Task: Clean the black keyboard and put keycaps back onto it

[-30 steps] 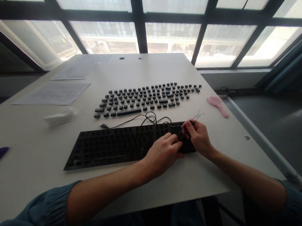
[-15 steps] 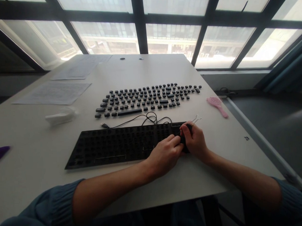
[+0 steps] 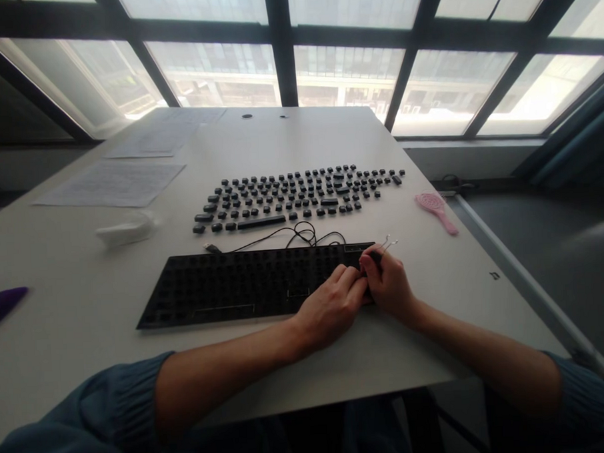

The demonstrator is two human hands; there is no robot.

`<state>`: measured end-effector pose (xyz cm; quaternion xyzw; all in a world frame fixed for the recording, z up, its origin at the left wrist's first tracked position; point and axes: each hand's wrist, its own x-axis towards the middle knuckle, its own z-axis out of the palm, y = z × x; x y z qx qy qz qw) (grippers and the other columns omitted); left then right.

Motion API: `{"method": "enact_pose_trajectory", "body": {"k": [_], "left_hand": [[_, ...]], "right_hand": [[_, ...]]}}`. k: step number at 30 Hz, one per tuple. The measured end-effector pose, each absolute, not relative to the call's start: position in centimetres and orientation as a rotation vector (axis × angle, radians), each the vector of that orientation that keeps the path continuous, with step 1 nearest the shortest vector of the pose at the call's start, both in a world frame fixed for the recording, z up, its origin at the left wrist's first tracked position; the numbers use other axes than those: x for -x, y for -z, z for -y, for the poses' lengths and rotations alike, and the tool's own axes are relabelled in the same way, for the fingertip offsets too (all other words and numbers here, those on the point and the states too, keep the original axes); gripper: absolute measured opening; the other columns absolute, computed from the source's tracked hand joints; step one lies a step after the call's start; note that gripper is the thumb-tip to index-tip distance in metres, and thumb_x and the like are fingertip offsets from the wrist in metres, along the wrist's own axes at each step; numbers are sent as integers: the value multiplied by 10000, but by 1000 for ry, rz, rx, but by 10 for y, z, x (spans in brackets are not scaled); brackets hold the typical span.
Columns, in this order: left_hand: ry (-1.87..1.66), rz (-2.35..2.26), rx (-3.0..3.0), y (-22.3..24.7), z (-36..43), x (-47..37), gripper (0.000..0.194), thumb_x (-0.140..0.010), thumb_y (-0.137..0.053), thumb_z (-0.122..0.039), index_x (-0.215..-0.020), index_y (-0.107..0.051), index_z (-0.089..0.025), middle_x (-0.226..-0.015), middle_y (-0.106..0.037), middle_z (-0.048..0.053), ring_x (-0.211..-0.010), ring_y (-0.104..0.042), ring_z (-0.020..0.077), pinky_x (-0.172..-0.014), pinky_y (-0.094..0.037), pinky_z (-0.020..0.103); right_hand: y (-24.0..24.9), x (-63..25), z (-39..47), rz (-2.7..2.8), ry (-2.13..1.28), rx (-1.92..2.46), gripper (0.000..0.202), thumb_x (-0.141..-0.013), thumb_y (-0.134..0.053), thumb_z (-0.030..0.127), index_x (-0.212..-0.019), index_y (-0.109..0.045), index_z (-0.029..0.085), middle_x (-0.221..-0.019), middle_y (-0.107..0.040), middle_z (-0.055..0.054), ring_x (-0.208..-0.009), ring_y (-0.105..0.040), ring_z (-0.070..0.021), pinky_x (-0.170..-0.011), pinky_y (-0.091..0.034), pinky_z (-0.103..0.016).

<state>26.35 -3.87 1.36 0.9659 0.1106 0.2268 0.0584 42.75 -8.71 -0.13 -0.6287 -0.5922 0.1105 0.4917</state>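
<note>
A black keyboard [image 3: 224,286] with most of its keycaps off lies in front of me, its right end under my hands. My right hand [image 3: 392,282] is closed around a keycap puller, whose thin wire ends [image 3: 390,241] stick up past the fingers; its dark handle is mostly covered. My left hand [image 3: 330,305] is closed against the right one over the keyboard's right end, fingertips pressed together. What the left fingers pinch is hidden. Beyond the keyboard, loose black keycaps [image 3: 260,221] are laid out in rows, with the keyboard's USB cable [image 3: 250,243] looped between.
On the white table [image 3: 288,143] lie paper sheets [image 3: 110,183] and a clear plastic item [image 3: 126,229] at left. A purple object [image 3: 4,305] is at the left edge. A pink hairbrush [image 3: 436,212] and a small dark piece [image 3: 494,275] lie near the right edge.
The view has shifted slightly. The keyboard's left end sits a little farther right and higher in view. The wire ends have tilted slightly; both hands stay together at the keyboard's right end.
</note>
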Motion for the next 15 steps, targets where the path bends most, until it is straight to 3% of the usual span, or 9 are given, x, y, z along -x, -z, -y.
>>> {"method": "enact_pose_trajectory", "body": {"k": [7, 10, 15], "left_hand": [[-744, -381, -2811, -51, 34, -249, 134, -997, -582, -229, -1003, -688, -148, -954, -632, 74, -903, -558, 210, -835, -531, 351], [-857, -604, -2602, -80, 0, -249, 94, -918, -713, -242, -993, -739, -193, -967, -662, 46, -908, -605, 191, -818, -522, 324], [-833, -845, -2499, -99, -77, -309, 185, -833, -800, -321, -989, -804, -221, -984, -725, 44, -839, -646, 186, -750, -499, 308]], "right_hand": [[-3, -427, 88, 1321, -437, 1429, 232, -1023, -503, 374, -875, -579, 211, -670, -596, 18, -582, -558, -136, -585, -452, -265], [-9, -429, 85, 1207, -471, 1334, 270, -1020, -521, 409, -863, -598, 204, -683, -594, 10, -577, -532, -126, -552, -429, -257], [-27, -450, 73, 911, -381, 1192, 345, -992, -556, 508, -830, -570, 203, -663, -588, 5, -528, -494, -112, -470, -373, -239]]}}
